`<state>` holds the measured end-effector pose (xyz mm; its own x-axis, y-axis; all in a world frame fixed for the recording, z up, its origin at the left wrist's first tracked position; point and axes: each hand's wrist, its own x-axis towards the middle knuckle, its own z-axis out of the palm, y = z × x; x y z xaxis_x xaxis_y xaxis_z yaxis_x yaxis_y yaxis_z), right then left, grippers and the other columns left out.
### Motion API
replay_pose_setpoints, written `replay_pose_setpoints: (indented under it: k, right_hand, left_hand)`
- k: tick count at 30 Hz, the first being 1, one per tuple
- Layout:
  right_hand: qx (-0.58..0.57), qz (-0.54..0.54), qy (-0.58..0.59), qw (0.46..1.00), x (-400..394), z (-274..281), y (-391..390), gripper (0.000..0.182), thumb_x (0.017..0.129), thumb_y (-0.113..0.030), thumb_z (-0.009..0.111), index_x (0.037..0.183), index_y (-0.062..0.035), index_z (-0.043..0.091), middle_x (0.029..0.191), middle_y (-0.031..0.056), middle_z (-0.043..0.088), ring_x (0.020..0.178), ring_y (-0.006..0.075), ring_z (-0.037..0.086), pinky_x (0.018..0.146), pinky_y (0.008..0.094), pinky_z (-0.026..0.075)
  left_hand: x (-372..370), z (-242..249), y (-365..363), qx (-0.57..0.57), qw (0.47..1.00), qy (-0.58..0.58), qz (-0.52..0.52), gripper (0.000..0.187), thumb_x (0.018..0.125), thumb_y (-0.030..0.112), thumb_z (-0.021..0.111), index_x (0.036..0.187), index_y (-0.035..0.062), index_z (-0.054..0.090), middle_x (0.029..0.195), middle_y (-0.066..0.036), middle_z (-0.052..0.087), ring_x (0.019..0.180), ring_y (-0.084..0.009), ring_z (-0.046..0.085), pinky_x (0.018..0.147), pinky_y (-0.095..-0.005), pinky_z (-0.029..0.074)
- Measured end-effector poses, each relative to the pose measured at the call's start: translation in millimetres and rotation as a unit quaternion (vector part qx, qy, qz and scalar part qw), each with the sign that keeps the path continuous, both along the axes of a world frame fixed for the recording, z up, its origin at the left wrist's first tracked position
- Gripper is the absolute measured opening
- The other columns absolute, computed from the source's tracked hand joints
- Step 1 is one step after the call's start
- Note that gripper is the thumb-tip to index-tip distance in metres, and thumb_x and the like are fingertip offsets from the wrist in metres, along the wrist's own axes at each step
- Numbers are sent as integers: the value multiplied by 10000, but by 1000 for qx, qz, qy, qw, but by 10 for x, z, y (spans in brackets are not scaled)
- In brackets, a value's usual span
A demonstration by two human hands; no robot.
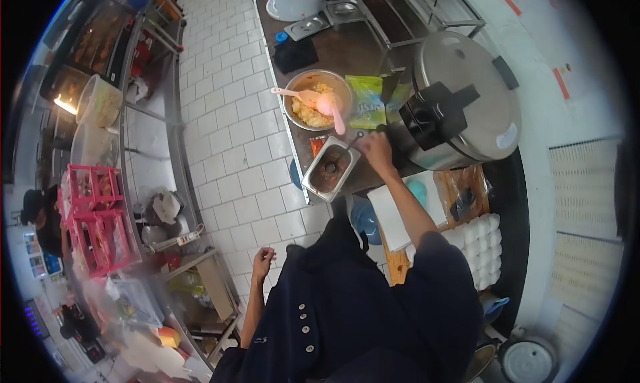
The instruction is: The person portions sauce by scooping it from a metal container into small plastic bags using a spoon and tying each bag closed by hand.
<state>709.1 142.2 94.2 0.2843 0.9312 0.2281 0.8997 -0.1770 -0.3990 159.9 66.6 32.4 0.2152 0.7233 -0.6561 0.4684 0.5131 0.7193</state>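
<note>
My right hand [377, 150] is over the counter, just right of a steel rectangular container [312, 181] of dark reddish sauce. The ladle [352, 144] in it has its handle end beside my fingers, which are bent together; what they hold is too small to make out. Low beside my body, over the floor, hangs my left hand [265, 261], fingers curled in with nothing visible in them. Behind the container, a steel bowl [289, 110] holds yellowish rice with a pink spoon [287, 92] and a pink scoop [327, 104]. A small red packet [316, 146] lies between bowl and container.
A green-yellow bag [366, 98] stands right of the bowl, then a large steel cooker [467, 83]. Steel lids [307, 28] lie at the back. Egg trays [481, 250] are at the right. A person [48, 223] is at the far left beyond pink baskets [97, 230].
</note>
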Motion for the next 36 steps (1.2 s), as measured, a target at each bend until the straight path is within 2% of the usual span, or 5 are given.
replay_pose_setpoints:
  k: [8,15,21,31,36]
  right_hand:
    - [34,-98,218,970,192,540,-485,178,909,-205,635,897,-47,716,844,152,645,813,307,629,714,391,483]
    - [38,148,296,943,-985,1388,-218,78,827,-55,740,819,-18,672,784,63,654,645,136,607,627,290,491]
    - [-85,284,320,900,-1543,1793,177,105,832,-76,739,836,1,667,805,101,629,714,199,647,658,316,501]
    - [-309,326,506,736,-1821,1503,383,118,901,-64,692,936,27,625,806,77,681,699,134,686,531,227,515]
    - [-305,419,344,783,-1878,1504,486,235,1015,-163,495,886,10,588,725,63,627,607,134,663,465,248,483]
  left_hand:
    - [1209,764,210,72,995,-62,-35,245,980,223,616,1075,-2,637,924,-61,678,851,-155,644,786,-306,535]
    - [2397,2178,701,197,959,-204,-13,280,889,218,748,1065,6,701,953,-84,733,855,-111,668,770,-283,523]
    - [2122,1985,778,225,931,-224,182,287,867,234,775,1017,-3,713,839,-57,718,812,-79,637,709,-252,499]
    - [1729,1858,660,253,945,-160,132,268,917,249,687,963,-12,728,790,-57,722,741,-51,598,697,-252,489]
    - [1909,2135,674,518,844,-9,142,293,938,233,551,774,-9,569,695,-213,594,671,-465,582,614,-484,477]
